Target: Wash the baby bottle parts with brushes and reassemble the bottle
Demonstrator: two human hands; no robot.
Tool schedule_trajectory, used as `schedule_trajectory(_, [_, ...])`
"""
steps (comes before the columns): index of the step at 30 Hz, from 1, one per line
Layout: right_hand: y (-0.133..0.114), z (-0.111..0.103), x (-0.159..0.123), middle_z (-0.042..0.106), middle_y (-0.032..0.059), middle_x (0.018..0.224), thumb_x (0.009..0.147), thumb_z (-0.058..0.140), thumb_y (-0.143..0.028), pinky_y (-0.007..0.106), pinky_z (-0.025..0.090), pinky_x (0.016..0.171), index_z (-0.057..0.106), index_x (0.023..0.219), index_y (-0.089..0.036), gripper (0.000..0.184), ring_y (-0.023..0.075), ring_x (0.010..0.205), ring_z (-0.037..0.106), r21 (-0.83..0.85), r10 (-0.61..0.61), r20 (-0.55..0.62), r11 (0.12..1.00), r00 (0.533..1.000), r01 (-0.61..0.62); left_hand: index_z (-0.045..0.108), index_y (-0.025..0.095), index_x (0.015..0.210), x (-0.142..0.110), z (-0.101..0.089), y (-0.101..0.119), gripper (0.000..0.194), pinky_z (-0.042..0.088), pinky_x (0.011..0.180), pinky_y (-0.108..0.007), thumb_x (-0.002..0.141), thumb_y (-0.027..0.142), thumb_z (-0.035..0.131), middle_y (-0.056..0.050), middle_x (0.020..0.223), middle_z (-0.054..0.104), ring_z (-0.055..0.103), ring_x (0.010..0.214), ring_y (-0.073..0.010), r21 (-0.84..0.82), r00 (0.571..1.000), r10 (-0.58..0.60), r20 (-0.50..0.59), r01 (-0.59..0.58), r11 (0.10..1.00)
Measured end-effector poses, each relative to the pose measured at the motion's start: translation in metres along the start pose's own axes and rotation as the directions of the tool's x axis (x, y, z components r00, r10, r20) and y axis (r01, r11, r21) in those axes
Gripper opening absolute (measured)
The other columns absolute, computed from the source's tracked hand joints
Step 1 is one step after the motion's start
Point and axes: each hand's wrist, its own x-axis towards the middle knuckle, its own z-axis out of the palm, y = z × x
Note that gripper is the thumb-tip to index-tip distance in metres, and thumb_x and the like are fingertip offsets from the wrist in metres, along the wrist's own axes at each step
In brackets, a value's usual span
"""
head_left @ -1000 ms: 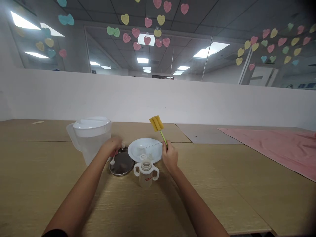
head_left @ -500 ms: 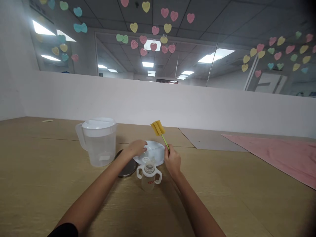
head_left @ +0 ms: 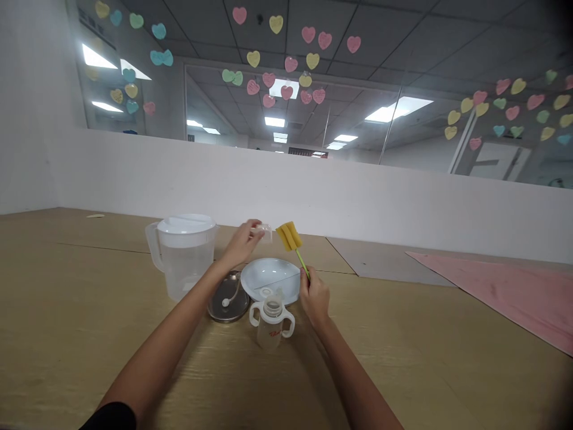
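Observation:
Raised above the far side of a white bowl (head_left: 253,278), my left hand (head_left: 242,243) is closed on a small clear plastic cap (head_left: 267,232). My right hand (head_left: 315,295) grips the thin green handle of a sponge brush (head_left: 290,236), its yellow sponge head pointing up, close to the cap but apart from it. In front of the bowl a baby bottle (head_left: 270,331) with two white handles stands upright, its mouth uncovered. A small white ring-shaped part (head_left: 265,292) shows at the bowl's near edge, partly hidden behind the bottle.
Left of the bowl lies a round metal tray (head_left: 219,312) with a straw and weighted end (head_left: 227,301) on it. A lidded clear pitcher (head_left: 188,263) stands behind my left forearm. A pink cloth (head_left: 492,286) and a grey sheet (head_left: 389,263) cover the right back of the table.
My left hand has risen from the bowl with the clear cap in it. The tray's straw now shows. The brush stays in my right hand, and the view has shifted slightly.

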Motion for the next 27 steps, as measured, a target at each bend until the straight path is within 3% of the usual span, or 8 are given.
schedule_trajectory(3, [0.000, 0.003, -0.003, 0.066, 0.0047, 0.070, 0.092, 0.027, -0.036, 0.022, 0.030, 0.053, 0.061, 0.094, -0.015, 0.040, 0.0136, 0.057, 0.057, -0.002, -0.139, 0.010, 0.990, 0.990, 0.139, 0.039, 0.015, 0.116, -0.001, -0.011, 0.015, 0.041, 0.047, 0.083, -0.033, 0.084, 0.040, 0.044, -0.010, 0.106, 0.058, 0.059, 0.088, -0.0157, -0.283, 0.984, -0.159, -0.077, 0.131, 0.950])
schedule_trajectory(5, [0.001, 0.006, -0.005, 0.067, 0.0049, 0.072, 0.092, 0.027, -0.034, 0.022, 0.031, 0.053, 0.061, 0.094, -0.014, 0.040, 0.0130, 0.057, 0.058, -0.029, -0.225, 0.008, 0.974, 0.974, 0.225, 0.036, 0.015, 0.121, -0.005, -0.015, 0.024, 0.047, 0.047, 0.084, -0.034, 0.083, 0.039, 0.047, -0.008, 0.100, 0.060, 0.060, 0.088, -0.0156, -0.411, 0.982, -0.188, 0.030, 0.183, 0.893])
schedule_trajectory(8, [0.004, 0.008, -0.006, 0.067, 0.0050, 0.073, 0.093, 0.026, -0.032, 0.022, 0.032, 0.052, 0.062, 0.094, -0.014, 0.040, 0.0120, 0.057, 0.058, -0.072, -0.277, -0.018, 0.959, 0.961, 0.276, 0.040, 0.017, 0.122, -0.010, -0.017, 0.037, 0.050, 0.045, 0.087, -0.034, 0.079, 0.037, 0.053, -0.008, 0.104, 0.058, 0.058, 0.095, -0.0174, -0.420, 0.972, -0.087, 0.219, 0.174, 0.890])
schedule_trajectory(12, [0.008, 0.007, -0.003, 0.066, 0.0048, 0.071, 0.093, 0.027, -0.030, 0.021, 0.032, 0.052, 0.063, 0.095, -0.015, 0.039, 0.0110, 0.056, 0.057, -0.142, -0.312, -0.025, 0.942, 0.950, 0.306, 0.049, 0.019, 0.109, -0.016, -0.020, 0.044, 0.045, 0.047, 0.082, -0.030, 0.070, 0.037, 0.063, -0.006, 0.111, 0.057, 0.059, 0.093, -0.0171, -0.275, 0.941, 0.026, 0.337, 0.072, 0.959])
schedule_trajectory(18, [0.012, -0.001, -0.001, 0.061, 0.0037, 0.062, 0.092, 0.033, -0.028, 0.023, 0.031, 0.053, 0.065, 0.103, -0.019, 0.035, 0.0097, 0.054, 0.052, -0.243, -0.426, -0.007, 0.878, 0.905, 0.412, 0.054, 0.015, 0.082, -0.018, -0.024, 0.041, 0.045, 0.044, 0.054, -0.027, 0.077, 0.058, 0.045, -0.001, 0.062, 0.060, 0.057, 0.050, -0.0142, 0.183, 0.950, -0.161, 0.267, 0.114, 0.976])
schedule_trajectory(23, [0.012, 0.000, 0.000, 0.060, 0.0045, 0.065, 0.092, 0.033, -0.030, 0.023, 0.032, 0.054, 0.065, 0.104, -0.020, 0.036, 0.0097, 0.057, 0.052, -0.252, -0.384, 0.016, 0.892, 0.923, 0.375, 0.052, 0.019, 0.100, -0.011, -0.031, 0.032, 0.040, 0.046, 0.070, -0.025, 0.074, 0.049, 0.055, -0.004, 0.095, 0.064, 0.060, 0.082, -0.0174, 0.183, 0.963, -0.021, 0.270, -0.030, 0.983])
schedule_trajectory(25, [0.012, 0.003, 0.001, 0.060, 0.0047, 0.066, 0.092, 0.034, -0.030, 0.023, 0.031, 0.053, 0.065, 0.102, -0.020, 0.034, 0.0101, 0.058, 0.052, -0.258, -0.376, 0.034, 0.892, 0.926, 0.372, 0.050, 0.021, 0.108, -0.007, -0.037, 0.026, 0.039, 0.045, 0.076, -0.028, 0.076, 0.042, 0.055, -0.005, 0.103, 0.062, 0.059, 0.090, -0.0197, 0.346, 0.982, -0.033, 0.186, -0.035, 0.938])
schedule_trajectory(27, [0.012, 0.005, 0.002, 0.062, 0.0048, 0.067, 0.092, 0.035, -0.029, 0.023, 0.031, 0.053, 0.065, 0.101, -0.019, 0.033, 0.0106, 0.058, 0.053, -0.264, -0.352, 0.029, 0.900, 0.936, 0.347, 0.046, 0.019, 0.116, -0.005, -0.044, 0.019, 0.040, 0.043, 0.082, -0.033, 0.079, 0.032, 0.052, -0.010, 0.111, 0.059, 0.056, 0.100, -0.0240, 0.575, 0.993, -0.078, 0.087, 0.014, 0.818])
